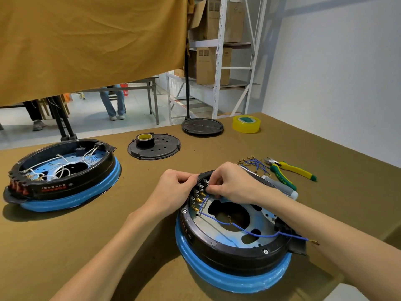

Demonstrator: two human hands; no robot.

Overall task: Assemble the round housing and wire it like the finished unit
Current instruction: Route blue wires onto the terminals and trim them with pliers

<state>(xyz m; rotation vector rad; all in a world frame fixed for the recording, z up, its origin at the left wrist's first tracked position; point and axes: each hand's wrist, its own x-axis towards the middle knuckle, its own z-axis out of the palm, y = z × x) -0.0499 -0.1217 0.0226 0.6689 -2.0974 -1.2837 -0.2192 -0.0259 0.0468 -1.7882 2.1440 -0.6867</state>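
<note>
Hands are meeting at the far-left rim of the round housing (234, 240), which is sitting on its blue ring on the brown table (86, 246) right in front of you. Your left hand (173, 185) is curling its fingers against the outside of the terminal block (198, 196), gripping the rim there. Your right hand (232, 183) is pinching something small at the top terminals; what exactly is hidden under your fingertips. Blue wires (249, 230) are running from the terminals across the metal plate, 1 ending loose over the right edge. Further left, the finished unit (63, 170) is lying with white wiring inside. Spare leads (253, 162), cutters (290, 168) and 2 tape rolls are resting beyond.
</note>
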